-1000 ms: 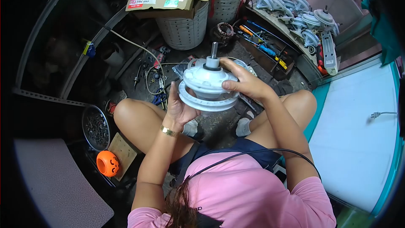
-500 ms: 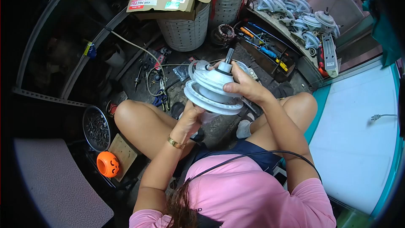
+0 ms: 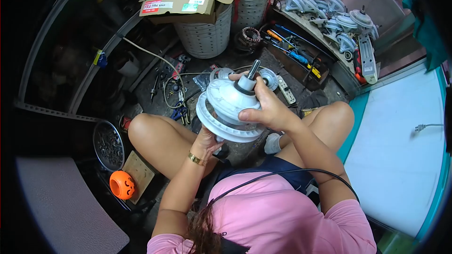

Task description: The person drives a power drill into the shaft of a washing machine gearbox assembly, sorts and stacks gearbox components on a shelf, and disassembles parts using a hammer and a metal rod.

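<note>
Held over my lap is a whitish metal washing machine gearbox (image 3: 229, 98), with a wide toothed rim round its lower part. Its steel shaft (image 3: 254, 68) points up and leans slightly right. My left hand (image 3: 207, 142) supports the rim from below on the left, most of its fingers hidden under the part. On the right, my right hand (image 3: 267, 107) grips the upper housing, thumb across the front and fingers behind the shaft collar. A gap shows between the domed housing and the rim.
Similar gearboxes (image 3: 346, 21) crowd a shelf at the back right, near a tool tray (image 3: 299, 54). Scissors (image 3: 179, 112), cords and a power strip (image 3: 286, 89) lie on the floor. A bowl of screws (image 3: 108, 146) and an orange pumpkin bucket (image 3: 121, 185) stand left.
The gearbox has come lower and slightly left, tilting so its rim drops away from the domed housing. Both hands moved with it and still hold it.
</note>
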### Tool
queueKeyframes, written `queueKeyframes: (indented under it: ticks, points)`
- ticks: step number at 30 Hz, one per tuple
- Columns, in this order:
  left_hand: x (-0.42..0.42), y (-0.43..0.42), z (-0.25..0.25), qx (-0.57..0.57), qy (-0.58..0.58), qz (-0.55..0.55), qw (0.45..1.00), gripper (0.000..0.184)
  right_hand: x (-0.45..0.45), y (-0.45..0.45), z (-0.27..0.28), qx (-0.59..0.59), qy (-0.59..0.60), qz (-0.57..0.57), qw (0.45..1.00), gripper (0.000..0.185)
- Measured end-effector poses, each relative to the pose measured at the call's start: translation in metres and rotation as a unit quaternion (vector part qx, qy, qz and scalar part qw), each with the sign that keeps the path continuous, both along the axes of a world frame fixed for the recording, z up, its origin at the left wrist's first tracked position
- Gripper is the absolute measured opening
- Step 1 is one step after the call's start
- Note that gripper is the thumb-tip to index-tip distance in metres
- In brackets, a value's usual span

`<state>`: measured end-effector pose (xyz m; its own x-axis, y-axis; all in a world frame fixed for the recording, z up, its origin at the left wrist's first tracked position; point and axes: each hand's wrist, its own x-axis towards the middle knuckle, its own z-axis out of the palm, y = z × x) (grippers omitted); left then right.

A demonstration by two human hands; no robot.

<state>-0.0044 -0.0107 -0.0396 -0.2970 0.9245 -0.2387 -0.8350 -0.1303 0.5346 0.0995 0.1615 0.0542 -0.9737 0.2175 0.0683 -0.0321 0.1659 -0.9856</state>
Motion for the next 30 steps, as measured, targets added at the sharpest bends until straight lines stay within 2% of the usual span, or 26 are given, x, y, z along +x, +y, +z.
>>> queueKeyframes:
  ticks: [5, 8, 9, 11, 13, 17, 21, 24, 30]
  points:
    - [-0.012, -0.001, -0.004, 0.009, -0.061, -0.047, 0.997, 0.108, -0.002, -0.003, -0.011, -0.018, 0.007, 0.003, 1.0, 0.102]
    - [-0.005, 0.004, 0.023, -0.054, -0.028, -0.024, 0.998, 0.106, -0.002, -0.004, -0.003, 0.006, 0.025, 0.004, 1.0, 0.102]
    - [-0.004, 0.003, 0.029, -0.069, -0.003, -0.014, 0.998, 0.112, -0.001, -0.005, -0.002, 0.014, 0.034, -0.002, 0.999, 0.102]
    - [-0.012, -0.005, 0.012, -0.05, 0.036, -0.008, 0.998, 0.117, 0.0, -0.006, 0.002, -0.007, 0.038, -0.007, 0.999, 0.102]
    - [-0.015, -0.007, 0.015, -0.045, 0.08, -0.017, 0.996, 0.126, 0.0, -0.008, 0.002, -0.027, 0.052, -0.014, 0.998, 0.103]
    - [-0.009, -0.009, 0.026, -0.043, 0.095, 0.002, 0.995, 0.125, 0.003, -0.008, 0.001, -0.053, 0.053, -0.022, 0.997, 0.103]
    - [-0.006, -0.007, 0.039, -0.059, 0.186, 0.013, 0.981, 0.126, 0.005, -0.008, -0.005, -0.099, 0.072, -0.032, 0.992, 0.096]
    - [-0.007, -0.004, 0.048, -0.04, 0.235, 0.024, 0.971, 0.128, 0.006, -0.009, -0.006, -0.115, 0.088, -0.034, 0.989, 0.098]
    - [-0.015, -0.007, 0.065, -0.05, 0.233, -0.017, 0.971, 0.125, 0.007, -0.005, -0.009, -0.117, 0.097, -0.017, 0.988, 0.108]
